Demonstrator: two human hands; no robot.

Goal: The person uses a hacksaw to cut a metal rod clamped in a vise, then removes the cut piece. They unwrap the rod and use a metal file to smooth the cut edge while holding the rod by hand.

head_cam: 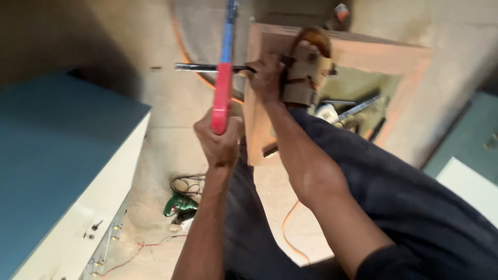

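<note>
Firmly, left hand point(220, 140) gripped the red saw point(223, 88); right hand point(265, 78) clenched the bar point(207, 67) against the box point(259, 103); steady strokes seemed wise.

Your left hand point(220, 140) grips a hacksaw point(224, 78) left of the wooden box point(363, 52). Your right hand point(265, 78) and sandalled foot point(306, 67) rest on its near-left edge. A drill point(179, 205) lies on the floor point(161, 140) below, right of the cabinet point(57, 155).

No package, label, sign or screen can be made out in this view. The small red and white object point(341, 11) at the top edge, behind the wooden frame, is too blurred to tell what it is.
</note>
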